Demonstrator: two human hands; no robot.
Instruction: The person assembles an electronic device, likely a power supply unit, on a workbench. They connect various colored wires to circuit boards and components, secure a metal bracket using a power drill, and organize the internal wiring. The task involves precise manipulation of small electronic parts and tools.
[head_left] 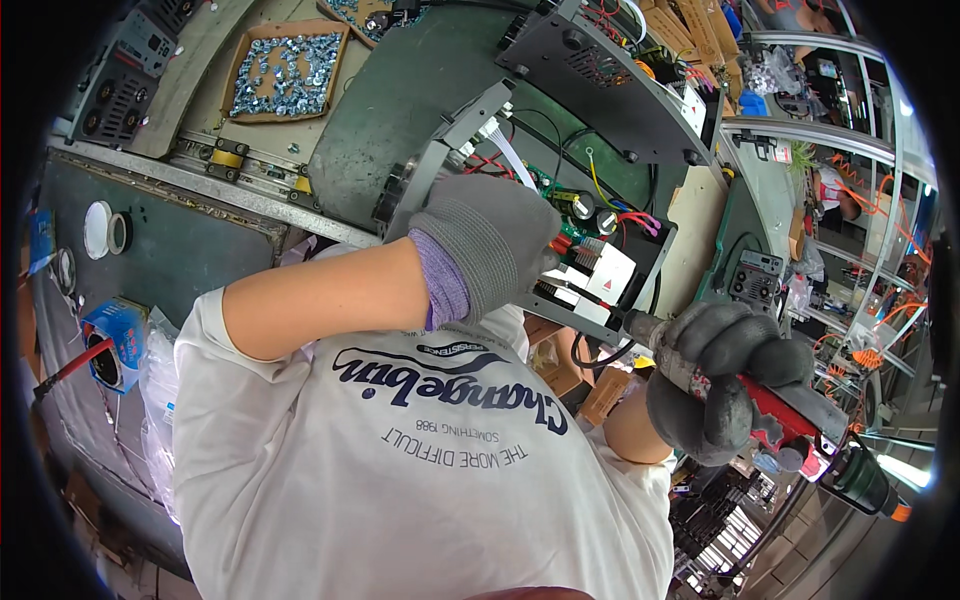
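My right hand (725,375), in a dark grey glove, is wrapped round a red and grey power screwdriver (778,412). Its bit reaches left to the white block (605,275) inside an opened metal device housing (640,275). My left hand (490,240), in a grey glove with a purple cuff, lies over the housing's left part. Its fingers curl down beside the block, near a red part; whatever they hold is hidden. Past them show a green circuit board (545,183), round capacitors (580,206) and coloured wires (637,220). The dark front panel (440,150) stands tilted on the left.
A second dark housing (610,85) stands just beyond. A cardboard tray of small metal screws (285,72) sits at the far left, near a rail (240,160) along the bench. Finished-looking dark units (125,85) stand upper left; another unit (757,275) is at right.
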